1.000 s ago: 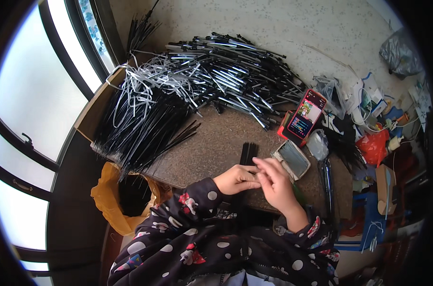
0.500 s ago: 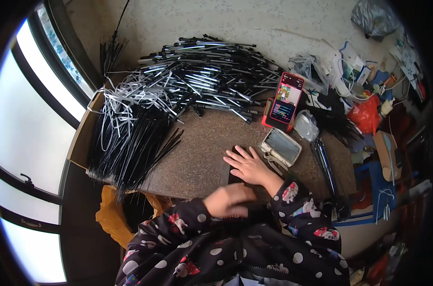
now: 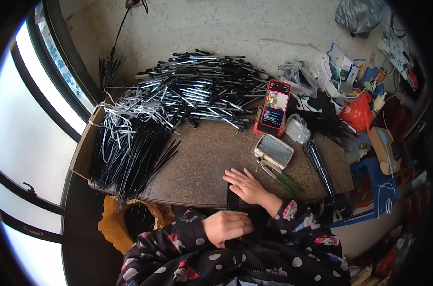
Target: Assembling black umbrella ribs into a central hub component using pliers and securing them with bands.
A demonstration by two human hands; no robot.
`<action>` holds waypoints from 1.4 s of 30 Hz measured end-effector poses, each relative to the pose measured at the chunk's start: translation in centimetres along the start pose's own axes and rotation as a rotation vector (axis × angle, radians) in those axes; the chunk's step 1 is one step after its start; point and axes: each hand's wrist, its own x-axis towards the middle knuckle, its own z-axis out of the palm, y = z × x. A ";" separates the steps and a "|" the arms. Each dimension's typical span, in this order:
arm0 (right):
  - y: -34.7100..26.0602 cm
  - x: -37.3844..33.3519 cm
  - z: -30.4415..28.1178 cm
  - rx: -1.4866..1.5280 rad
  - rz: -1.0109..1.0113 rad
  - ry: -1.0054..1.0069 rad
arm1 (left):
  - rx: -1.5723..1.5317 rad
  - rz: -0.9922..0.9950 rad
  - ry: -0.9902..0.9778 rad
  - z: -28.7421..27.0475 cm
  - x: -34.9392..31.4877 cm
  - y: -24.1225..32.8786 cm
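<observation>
- Presently, a narrow set of black strips [image 3: 232, 201] lies at the front edge of the counter [image 3: 192, 164], partly covered from above; the strip count cannot be made out.
- Right hand [image 3: 246, 187]: open, palm down, fingers spread forward, resting over the strips and the counter beside them.
- Left hand [image 3: 227, 226]: fingers loosely curled, below the counter edge and close to the strips' near end. Whether it grips anything cannot be told.
- Judgement on method: the step appears to be steadying the strips. Light, even pressure from the flat palm should suit; pressing with the fingertips alone could let them fan out. Keeping the near ends level with one another would help the set lie square.
- Just right of the right hand, pliers with green handles [image 3: 287, 182] lie with their head by a pale-rimmed tray [image 3: 281, 166] of thin grey pieces. The forearm is best kept off those handles.
- Behind the tray, a lit phone [image 3: 273, 105] leans upright.
- Further out, black-and-silver rods [image 3: 202, 88] are heaped at the back; loose black lengths [image 3: 126, 159] lie at left.
</observation>
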 end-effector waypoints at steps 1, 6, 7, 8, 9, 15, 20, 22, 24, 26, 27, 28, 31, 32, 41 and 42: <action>0.5 -0.1 0.0 0.168 0.035 -0.030 | -0.001 0.003 -0.002 -1.0 0.8 0.8; 4.0 1.2 -6.0 0.521 0.429 0.091 | 0.060 -0.559 0.191 -4.3 2.0 1.2; 4.7 1.3 -7.7 0.211 0.451 0.265 | 0.096 -0.521 0.178 -3.6 1.1 0.4; 5.2 0.9 -9.5 0.033 0.448 0.327 | 0.125 -0.485 0.159 -3.0 0.4 -0.2; 5.7 0.1 -10.8 -0.145 0.447 0.384 | 0.127 -0.487 0.156 -2.6 0.0 -0.2; 9.0 -3.1 -10.9 -0.310 0.228 0.295 | 0.140 -0.498 0.120 -1.7 -1.0 0.5; 8.2 -3.0 -11.0 -0.332 0.211 0.333 | 0.079 -0.535 0.112 -2.9 -3.1 1.2; 7.1 -2.5 -10.1 -0.326 0.201 0.419 | 0.063 -0.533 0.121 -2.3 -4.7 1.2; 4.1 -2.8 -8.5 -0.175 0.187 0.384 | 0.069 -0.499 0.142 -1.9 -5.6 1.5; 0.2 -3.5 -6.1 -0.159 0.048 0.246 | 0.069 -0.501 0.166 -1.5 -5.9 1.3; -1.0 -4.3 -3.9 -0.150 0.023 0.220 | 0.074 -0.488 0.187 -1.4 -6.0 1.1; -1.7 -5.0 -2.2 -0.143 0.001 0.196 | 0.078 -0.472 0.207 -1.3 -5.9 0.9; -3.3 -5.5 -1.9 -0.118 0.114 0.194 | 0.095 -0.480 0.220 -0.9 -6.6 0.7; -3.6 -5.5 -1.8 -0.109 0.167 0.195 | 0.109 -0.482 0.228 -0.8 -6.8 0.7; -4.4 -4.6 -0.6 -0.125 0.198 0.179 | 0.138 -0.447 0.221 -1.0 -6.4 0.4; -4.3 -4.4 -0.8 -0.125 0.192 0.205 | 0.135 -0.454 0.219 -1.1 -6.3 0.5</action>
